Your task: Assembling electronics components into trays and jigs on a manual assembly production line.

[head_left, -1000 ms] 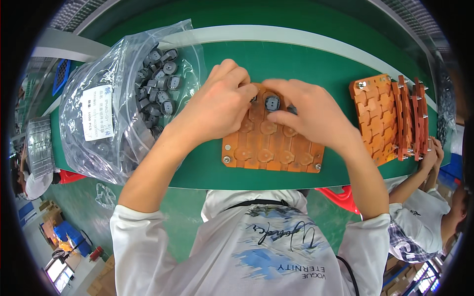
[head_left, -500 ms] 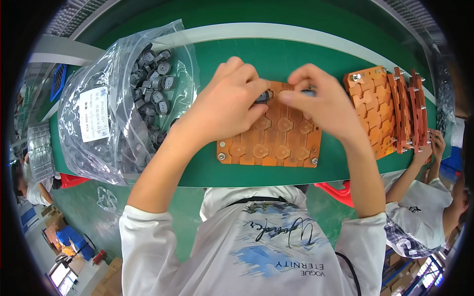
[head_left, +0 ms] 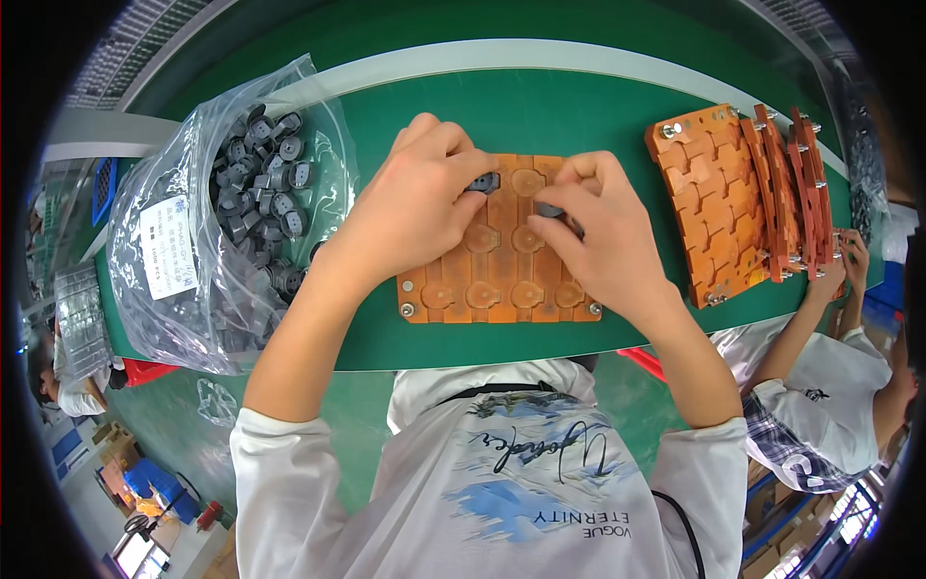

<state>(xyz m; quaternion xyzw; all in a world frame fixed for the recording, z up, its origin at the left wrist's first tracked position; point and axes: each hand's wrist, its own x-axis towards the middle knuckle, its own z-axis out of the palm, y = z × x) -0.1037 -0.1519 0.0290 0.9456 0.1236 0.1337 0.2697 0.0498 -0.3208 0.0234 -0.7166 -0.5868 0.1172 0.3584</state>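
Note:
An orange fixture plate [head_left: 482, 315] with rows of shaped round recesses lies on the green table in front of me. My left hand [head_left: 420, 203] pinches a small dark grey plastic part [head_left: 485, 182] between thumb and fingers, at the plate's far left recesses. I cannot tell whether that part sits fully in its recess. Above the right half of the plate, my right hand [head_left: 608, 232] is closed with thumb and fingers on another grey plastic part [head_left: 550, 208]. The recesses in the near row hold no parts.
On the left stands a clear plastic bag [head_left: 183, 318] filled with grey parts [head_left: 265, 179], its mouth open toward me. At right, one orange plate [head_left: 709, 203] leans beside several more plates [head_left: 786, 193] standing on edge. Another person's hand [head_left: 851, 261] is beyond them.
The view has shifted slightly, so plate and bag appear further left. My right hand has come down nearer over the plate; my left hand keeps its pinch on the grey part.

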